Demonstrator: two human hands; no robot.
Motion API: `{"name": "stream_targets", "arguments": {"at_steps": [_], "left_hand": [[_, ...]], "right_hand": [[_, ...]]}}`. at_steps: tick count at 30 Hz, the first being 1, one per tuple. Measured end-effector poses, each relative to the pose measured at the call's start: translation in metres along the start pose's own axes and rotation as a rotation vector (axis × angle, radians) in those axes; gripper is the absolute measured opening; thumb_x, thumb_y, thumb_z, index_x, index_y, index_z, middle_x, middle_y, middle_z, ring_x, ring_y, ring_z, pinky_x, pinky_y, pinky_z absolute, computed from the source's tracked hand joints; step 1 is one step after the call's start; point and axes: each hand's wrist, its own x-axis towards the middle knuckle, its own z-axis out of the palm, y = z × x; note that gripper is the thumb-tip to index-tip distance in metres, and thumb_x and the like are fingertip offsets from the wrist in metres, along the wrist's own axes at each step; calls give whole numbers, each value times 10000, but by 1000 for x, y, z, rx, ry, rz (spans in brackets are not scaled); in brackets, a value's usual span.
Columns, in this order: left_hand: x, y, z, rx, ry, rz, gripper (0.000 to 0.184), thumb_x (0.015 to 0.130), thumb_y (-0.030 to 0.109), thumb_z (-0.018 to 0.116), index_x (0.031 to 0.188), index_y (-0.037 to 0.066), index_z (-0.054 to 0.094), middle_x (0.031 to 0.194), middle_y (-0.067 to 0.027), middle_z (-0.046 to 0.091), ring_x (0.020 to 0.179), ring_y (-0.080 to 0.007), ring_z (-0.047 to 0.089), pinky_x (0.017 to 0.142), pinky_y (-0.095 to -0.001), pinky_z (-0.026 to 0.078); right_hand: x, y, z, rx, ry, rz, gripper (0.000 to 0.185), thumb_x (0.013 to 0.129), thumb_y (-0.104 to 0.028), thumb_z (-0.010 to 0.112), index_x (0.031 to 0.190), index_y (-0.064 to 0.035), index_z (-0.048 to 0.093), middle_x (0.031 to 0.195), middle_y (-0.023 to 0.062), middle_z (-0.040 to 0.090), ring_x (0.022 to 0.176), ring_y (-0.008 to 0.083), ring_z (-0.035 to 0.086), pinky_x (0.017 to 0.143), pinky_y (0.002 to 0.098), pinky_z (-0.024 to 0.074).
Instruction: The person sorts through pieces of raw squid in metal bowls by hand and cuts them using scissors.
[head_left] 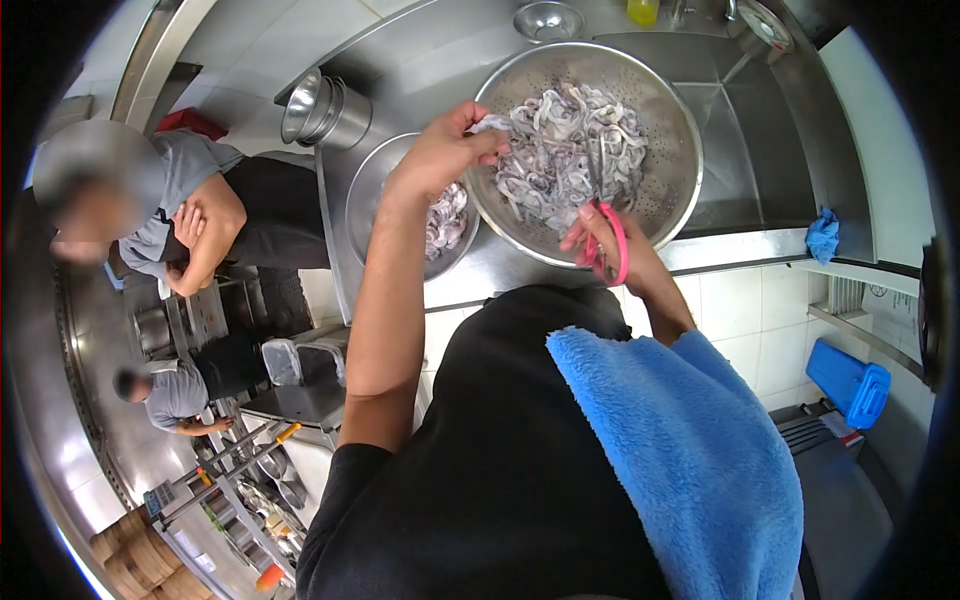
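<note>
A large perforated steel colander [672,185] holds a heap of greyish-white squid tentacles [570,150]. My left hand [448,150] is over its left rim, fingers pinched on a pale piece of squid [492,124]. Red-handled scissors [622,252] are gripped in my right hand [640,262] at the near rim, their blades [597,170] pointing away over the heap. Whether the blades are apart is hard to make out. Left of the colander, partly under my left forearm, a smaller steel bowl [362,200] contains more squid pieces [445,222].
A steel sink [735,150] lies right of the colander, with a blue cloth [823,235] on its edge. Stacked steel pots [335,112] stand at the left; a small bowl [548,20] sits behind. One person [200,200] stands close left, another [185,395] farther off.
</note>
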Motion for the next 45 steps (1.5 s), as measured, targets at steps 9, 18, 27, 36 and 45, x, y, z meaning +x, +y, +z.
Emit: {"name": "stream_targets", "arguments": {"at_steps": [9, 18, 27, 36, 45], "left_hand": [[-28, 47, -19, 137, 101, 150, 234, 1015, 255, 703, 1082, 41, 639, 1011, -57, 722, 920, -135, 707, 813, -279, 538], [-70, 65, -45, 4, 246, 219, 214, 1059, 256, 623, 1068, 43, 645, 1010, -91, 735, 911, -178, 723, 817, -306, 542], [-115, 40, -82, -357, 218, 264, 280, 1071, 222, 480, 1100, -10, 635, 1072, -194, 733, 965, -327, 727, 851, -417, 571], [-123, -37, -105, -820, 149, 256, 410, 1042, 354, 534, 1013, -30, 676, 990, -174, 723, 903, -320, 727, 767, -441, 608], [-121, -65, -98, -727, 214, 289, 244, 969, 145, 624, 1171, 9, 634, 1043, -82, 659, 849, -173, 637, 726, -310, 516]], "right_hand": [[9, 9, 49, 37, -237, 2, 711, 1056, -669, 360, 1051, -29, 671, 943, 66, 681, 773, 133, 623, 546, 276, 515], [41, -10, 110, 127, -543, -149, 775, 1034, -744, 280, 1134, -63, 638, 1074, 98, 696, 872, 147, 628, 583, 292, 542], [80, -28, 148, 232, -582, -263, 861, 973, -833, 266, 1118, -72, 641, 1058, 113, 720, 806, 137, 648, 551, 288, 530], [78, -45, 160, 31, -617, -369, 821, 1006, -776, 326, 1053, -27, 658, 975, 104, 714, 721, 105, 609, 507, 247, 468], [80, -43, 169, -60, -624, -309, 802, 1030, -745, 311, 1011, -24, 662, 912, 104, 705, 631, 99, 580, 494, 238, 437]]}}
